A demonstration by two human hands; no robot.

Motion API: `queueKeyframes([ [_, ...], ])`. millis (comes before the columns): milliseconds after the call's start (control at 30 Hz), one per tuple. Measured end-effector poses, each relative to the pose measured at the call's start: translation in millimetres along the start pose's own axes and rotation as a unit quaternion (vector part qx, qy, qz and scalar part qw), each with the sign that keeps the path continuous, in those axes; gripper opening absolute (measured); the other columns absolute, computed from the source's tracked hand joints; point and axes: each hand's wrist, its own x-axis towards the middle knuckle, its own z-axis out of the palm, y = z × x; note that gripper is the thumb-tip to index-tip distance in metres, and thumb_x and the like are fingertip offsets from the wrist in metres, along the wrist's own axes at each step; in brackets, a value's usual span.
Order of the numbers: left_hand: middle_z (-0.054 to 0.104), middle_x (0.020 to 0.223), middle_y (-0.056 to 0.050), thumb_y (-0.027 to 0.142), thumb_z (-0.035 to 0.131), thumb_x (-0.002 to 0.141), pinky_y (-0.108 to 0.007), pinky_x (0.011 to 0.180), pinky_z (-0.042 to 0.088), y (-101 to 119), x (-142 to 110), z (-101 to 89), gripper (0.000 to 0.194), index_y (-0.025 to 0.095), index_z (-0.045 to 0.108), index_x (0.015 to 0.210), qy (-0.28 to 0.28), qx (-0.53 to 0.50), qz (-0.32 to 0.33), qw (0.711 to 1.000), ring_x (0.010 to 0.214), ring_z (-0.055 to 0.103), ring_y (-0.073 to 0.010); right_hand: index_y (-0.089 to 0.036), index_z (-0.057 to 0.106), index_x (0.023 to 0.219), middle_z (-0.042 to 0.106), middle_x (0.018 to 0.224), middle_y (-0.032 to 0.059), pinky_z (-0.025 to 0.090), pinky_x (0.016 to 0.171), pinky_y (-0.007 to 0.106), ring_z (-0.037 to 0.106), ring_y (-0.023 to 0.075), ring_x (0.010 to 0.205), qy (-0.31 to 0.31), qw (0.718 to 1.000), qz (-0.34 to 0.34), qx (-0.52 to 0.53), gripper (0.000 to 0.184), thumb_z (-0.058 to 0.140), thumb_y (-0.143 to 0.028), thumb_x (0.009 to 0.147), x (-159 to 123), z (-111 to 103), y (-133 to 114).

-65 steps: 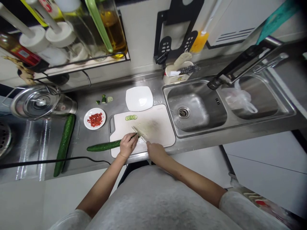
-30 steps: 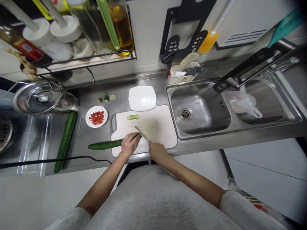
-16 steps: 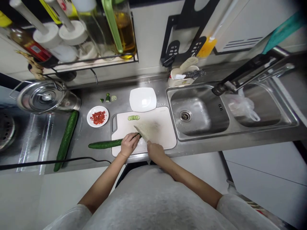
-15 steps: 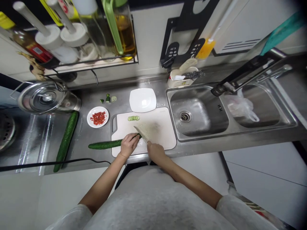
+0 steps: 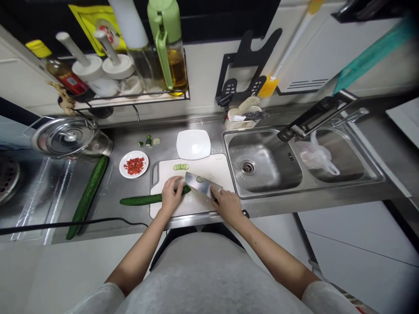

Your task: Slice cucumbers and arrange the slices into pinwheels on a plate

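Head view: left hand [image 5: 172, 194] loosely curled round one cucumber [image 5: 140, 200] of two, right hand [image 5: 227, 205] gripping one knife [image 5: 203, 186].

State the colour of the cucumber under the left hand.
Dark green: that cucumber shows best in the head view, left of the hand.

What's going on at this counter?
A person's left hand rests on a long cucumber that lies partly on a white cutting board. The right hand holds a knife, with one slice on its blade. A short row of cut slices lies toward the board's far side, near a white plate.
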Motion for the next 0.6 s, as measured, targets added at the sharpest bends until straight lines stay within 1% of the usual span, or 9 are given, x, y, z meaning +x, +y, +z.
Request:
queueKeyframes([
  [67,0.062,0.113,-0.008,0.036,0.049,0.090,-0.037,0.096,0.044,10.7,11.7,-1.1,0.030,0.021,0.057,0.115,-0.014,0.002,0.013,1.000,0.110,0.054,-0.0209,-0.022,0.040,0.141,0.066,0.099,0.0115,0.035,0.075,0.031,0.060,0.0240,0.092,0.013,1.000,-0.010,-0.006,0.052,0.046,-0.039,0.092,-1.4,1.1,0.3],
  [100,0.061,0.117,-0.008,0.038,0.052,0.088,-0.038,0.098,0.042,16.2,17.6,-1.3,0.033,0.022,0.057,0.117,-0.032,0.008,0.020,0.999,0.113,0.053,-0.0218,-0.022,0.040,0.141,0.066,0.099,0.0116,0.035,0.075,0.031,0.060,0.0238,0.092,0.018,1.000,-0.016,-0.008,0.052,0.047,-0.039,0.092,-2.1,1.6,0.3],
  [167,0.061,0.118,-0.007,0.043,0.060,0.082,-0.041,0.099,0.040,26.4,28.5,-1.0,0.041,0.023,0.058,0.118,-0.088,0.031,0.030,0.995,0.115,0.051,-0.0244,-0.023,0.041,0.141,0.066,0.098,0.0117,0.035,0.075,0.031,0.059,0.0237,0.092,0.026,0.999,-0.027,-0.013,0.052,0.049,-0.038,0.092,-3.8,2.0,0.0],
  [267,0.066,0.102,-0.005,0.047,0.066,0.076,-0.042,0.095,0.040,36.2,41.0,0.3,0.037,0.024,0.065,0.105,-0.187,0.062,0.026,0.980,0.104,0.056,-0.0252,-0.023,0.042,0.140,0.066,0.097,0.0113,0.034,0.075,0.032,0.059,0.0242,0.092,0.032,0.998,-0.040,-0.021,0.052,0.051,-0.036,0.091,-6.5,1.1,-0.1],
  [333,0.067,0.092,-0.003,0.045,0.067,0.074,-0.040,0.090,0.042,38.2,46.1,2.0,0.030,0.024,0.067,0.096,-0.232,0.062,0.012,0.971,0.094,0.059,-0.0232,-0.023,0.043,0.140,0.066,0.095,0.0110,0.035,0.075,0.032,0.060,0.0243,0.092,0.035,0.998,-0.044,-0.026,0.053,0.053,-0.034,0.089,-8.6,0.4,0.4],
  [400,0.067,0.090,-0.002,0.042,0.068,0.073,-0.036,0.084,0.044,37.6,48.6,4.7,0.026,0.023,0.067,0.091,-0.253,0.042,-0.007,0.967,0.088,0.060,-0.0212,-0.023,0.044,0.139,0.067,0.095,0.0108,0.035,0.074,0.032,0.060,0.0239,0.090,0.037,0.998,-0.047,-0.029,0.053,0.055,-0.033,0.088,-10.8,0.4,1.3],
  [467,0.068,0.091,-0.002,0.037,0.067,0.074,-0.031,0.079,0.045,36.0,49.2,8.5,0.021,0.022,0.066,0.088,-0.257,0.011,-0.023,0.966,0.088,0.060,-0.0193,-0.023,0.045,0.138,0.067,0.094,0.0106,0.035,0.073,0.031,0.061,0.0233,0.089,0.037,0.998,-0.049,-0.032,0.051,0.055,-0.034,0.088,-13.3,1.7,2.6],
  [533,0.068,0.091,-0.001,0.031,0.065,0.075,-0.028,0.077,0.045,34.5,49.6,12.9,0.014,0.022,0.065,0.086,-0.251,-0.013,-0.045,0.967,0.087,0.060,-0.0177,-0.023,0.047,0.136,0.067,0.093,0.0102,0.035,0.072,0.031,0.061,0.0230,0.088,0.038,0.998,-0.049,-0.033,0.050,0.055,-0.035,0.089,-16.0,4.2,4.8],
  [600,0.068,0.088,0.000,0.026,0.062,0.076,-0.027,0.075,0.044,33.5,51.9,17.2,0.009,0.022,0.064,0.084,-0.236,-0.015,-0.085,0.968,0.085,0.061,-0.0163,-0.023,0.048,0.135,0.067,0.092,0.0097,0.036,0.072,0.030,0.061,0.0229,0.088,0.041,0.998,-0.043,-0.034,0.049,0.056,-0.035,0.088,-18.7,7.7,8.2],
])
